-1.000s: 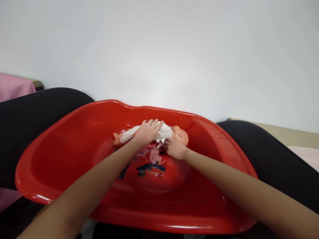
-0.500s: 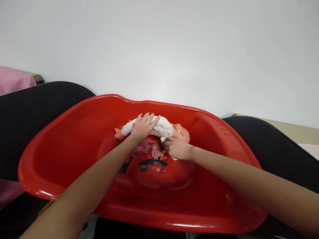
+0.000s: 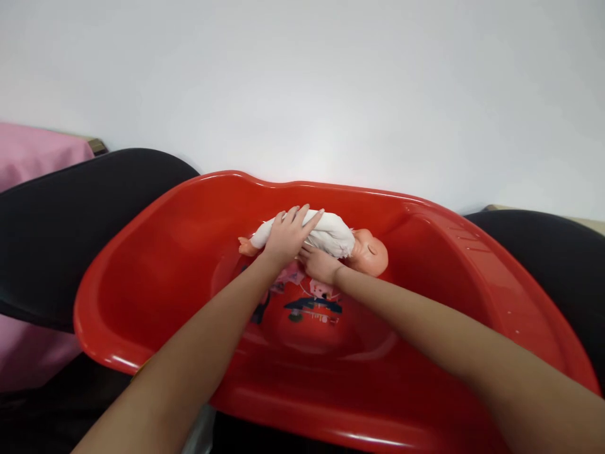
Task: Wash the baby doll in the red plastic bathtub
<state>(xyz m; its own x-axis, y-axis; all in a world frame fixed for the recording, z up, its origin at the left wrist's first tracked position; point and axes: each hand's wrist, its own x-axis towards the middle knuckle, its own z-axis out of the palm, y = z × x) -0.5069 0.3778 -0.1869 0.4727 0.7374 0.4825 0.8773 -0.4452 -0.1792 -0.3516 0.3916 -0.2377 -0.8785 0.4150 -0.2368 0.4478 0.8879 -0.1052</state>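
Note:
A baby doll (image 3: 331, 236) in white clothes lies on its side inside a red baby bathtub (image 3: 142, 277), its bare head to the right and a foot to the left. Across the doll's middle rests my left hand (image 3: 286, 239), fingers spread over the white cloth. My right hand (image 3: 321, 263) is at the doll's front, just below and right of the left one. Its fingers are bent, with the tips tucked in near the clothing, and what they pinch is hidden.
Printed cartoon pictures (image 3: 314, 306) cover part of the tub's floor. Black chair-like shapes (image 3: 118, 208) flank the tub on both sides. Pink cloth (image 3: 42, 151) hangs at the far left. Behind the tub rises a white wall (image 3: 302, 88).
My right hand has moved left, away from the doll's neck and arm toward its belly, beside my left hand. The left hand stays on the doll. The view has shifted slightly.

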